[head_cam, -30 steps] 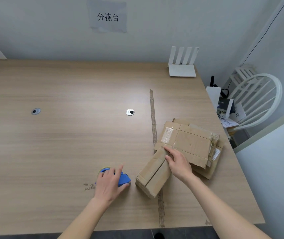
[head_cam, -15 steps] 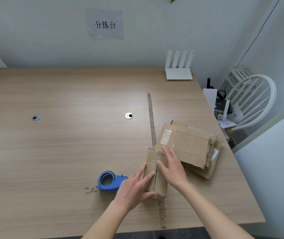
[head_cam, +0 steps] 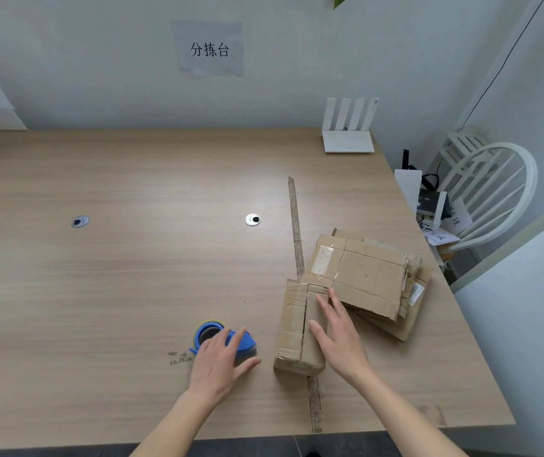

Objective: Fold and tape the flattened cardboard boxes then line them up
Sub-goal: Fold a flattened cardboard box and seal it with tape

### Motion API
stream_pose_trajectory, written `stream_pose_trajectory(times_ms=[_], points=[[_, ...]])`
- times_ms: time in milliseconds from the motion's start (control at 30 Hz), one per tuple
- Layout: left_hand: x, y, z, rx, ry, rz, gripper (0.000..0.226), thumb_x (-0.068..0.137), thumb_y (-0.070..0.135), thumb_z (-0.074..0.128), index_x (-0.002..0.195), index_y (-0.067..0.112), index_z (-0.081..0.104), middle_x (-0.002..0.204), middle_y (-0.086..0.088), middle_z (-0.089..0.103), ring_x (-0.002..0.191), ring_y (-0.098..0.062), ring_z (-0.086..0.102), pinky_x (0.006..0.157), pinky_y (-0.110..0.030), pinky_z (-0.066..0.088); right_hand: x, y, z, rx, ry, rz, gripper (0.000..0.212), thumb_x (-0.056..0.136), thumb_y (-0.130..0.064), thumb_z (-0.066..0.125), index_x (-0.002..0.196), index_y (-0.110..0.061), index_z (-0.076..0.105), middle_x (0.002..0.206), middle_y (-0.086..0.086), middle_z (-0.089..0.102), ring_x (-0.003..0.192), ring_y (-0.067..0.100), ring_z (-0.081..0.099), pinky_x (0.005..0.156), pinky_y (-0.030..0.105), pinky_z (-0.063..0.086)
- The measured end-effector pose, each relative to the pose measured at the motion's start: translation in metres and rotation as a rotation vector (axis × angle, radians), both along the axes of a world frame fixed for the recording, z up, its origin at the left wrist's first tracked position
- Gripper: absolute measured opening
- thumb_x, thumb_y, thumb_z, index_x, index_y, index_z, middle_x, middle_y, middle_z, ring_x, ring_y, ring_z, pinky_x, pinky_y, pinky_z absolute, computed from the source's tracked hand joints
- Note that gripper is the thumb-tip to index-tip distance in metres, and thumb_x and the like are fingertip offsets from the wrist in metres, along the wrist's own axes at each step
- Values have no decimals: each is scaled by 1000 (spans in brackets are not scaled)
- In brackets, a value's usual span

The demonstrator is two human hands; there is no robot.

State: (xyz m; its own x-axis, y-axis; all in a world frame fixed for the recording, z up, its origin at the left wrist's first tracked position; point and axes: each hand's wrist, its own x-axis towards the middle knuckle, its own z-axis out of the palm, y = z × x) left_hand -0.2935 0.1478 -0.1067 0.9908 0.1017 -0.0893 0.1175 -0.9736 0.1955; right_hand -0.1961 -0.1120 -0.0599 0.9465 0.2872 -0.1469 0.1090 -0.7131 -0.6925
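Note:
A folded cardboard box point(head_cam: 293, 324) stands near the table's front, its two top flaps meeting at a seam. My right hand point(head_cam: 339, 338) presses flat on the right flap with straight fingers. Just left of the box lies a blue tape dispenser point(head_cam: 217, 338). My left hand point(head_cam: 221, 364) lies over its handle, fingers beginning to curl round it. A stack of flattened cardboard boxes point(head_cam: 369, 282) lies behind and to the right of the folded box, one with old clear tape on it.
The wooden table point(head_cam: 132, 275) has two round cable grommets point(head_cam: 252, 219) and a worn strip of tape point(head_cam: 295, 225) running front to back. A white router point(head_cam: 348, 133) sits at the back right. A white chair point(head_cam: 491, 196) with papers stands off the right edge.
My left hand has left the box and moved left onto the tape dispenser. The right hand keeps pressing the flaps, and the box now sits squarer to me.

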Motion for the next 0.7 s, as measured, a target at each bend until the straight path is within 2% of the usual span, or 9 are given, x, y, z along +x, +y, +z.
stream_pose_trajectory(times_ms=[67, 133, 200, 300, 400, 467, 600, 667, 700], points=[[3, 3, -6, 19, 99, 61, 81, 85, 78, 35, 148, 28, 47, 115, -6, 64, 102, -25, 63, 91, -36, 51, -5, -3, 0, -17, 4, -20, 61, 102, -44, 51, 157, -37, 27, 166, -23, 0, 152, 0, 6, 122, 28, 18], [9, 4, -11, 38, 229, 86, 81, 90, 72, 43, 158, 33, 21, 123, -7, 57, 113, -26, 56, 110, -37, 35, -11, -4, 1, -28, -7, -32, 61, 103, -44, 50, 158, -35, 27, 166, -23, 1, 152, -1, 7, 121, 28, 18], [17, 5, -14, 30, 281, 113, 76, 94, 66, 44, 158, 37, 13, 129, -8, 52, 121, -27, 52, 118, -37, 24, -14, -5, 3, -33, -17, -49, 61, 103, -44, 50, 158, -33, 26, 166, -23, 3, 152, 0, 8, 121, 28, 19], [21, 11, -18, -27, 283, 141, 62, 97, 59, 44, 154, 42, 26, 127, -7, 53, 121, -25, 52, 114, -34, 24, -13, -2, 10, -29, -48, -63, 61, 103, -42, 51, 158, -32, 27, 166, -22, 6, 152, 0, 10, 122, 30, 21], [16, 22, -11, -202, 262, 166, 54, 95, 57, 49, 147, 48, 37, 114, -4, 54, 105, -24, 56, 93, -33, 41, -11, 10, 23, -7, -89, -47, 59, 103, -40, 51, 157, -33, 29, 164, -24, 10, 150, -3, 12, 119, 26, 23], [11, 30, 4, -354, 210, 137, 51, 94, 57, 51, 142, 56, 37, 108, 4, 50, 99, -18, 54, 82, -32, 45, -9, 23, 34, 31, -110, -5, 53, 103, -36, 52, 154, -33, 34, 161, -24, 19, 147, -5, 16, 118, 24, 24], [13, 42, 49, -499, 109, -11, 51, 90, 60, 53, 138, 61, 38, 114, 15, 50, 106, -7, 50, 89, -28, 45, -5, 56, 54, 96, 45, 194, 45, 105, -26, 50, 149, -27, 43, 155, -12, 40, 143, 0, 29, 120, 25, 24], [18, 44, 72, -519, 72, -51, 52, 87, 63, 51, 137, 61, 39, 113, 17, 50, 106, -5, 51, 91, -30, 47, -1, 70, 62, 110, 146, 246, 47, 104, -22, 50, 150, -27, 42, 153, -11, 43, 143, 5, 35, 118, 22, 25], [20, 45, 83, -523, 58, -69, 52, 86, 63, 51, 137, 61, 39, 112, 17, 50, 105, -4, 52, 91, -33, 48, 0, 76, 66, 131, 182, 248, 48, 104, -21, 50, 151, -28, 42, 152, -11, 44, 141, 5, 38, 119, 25, 28]])
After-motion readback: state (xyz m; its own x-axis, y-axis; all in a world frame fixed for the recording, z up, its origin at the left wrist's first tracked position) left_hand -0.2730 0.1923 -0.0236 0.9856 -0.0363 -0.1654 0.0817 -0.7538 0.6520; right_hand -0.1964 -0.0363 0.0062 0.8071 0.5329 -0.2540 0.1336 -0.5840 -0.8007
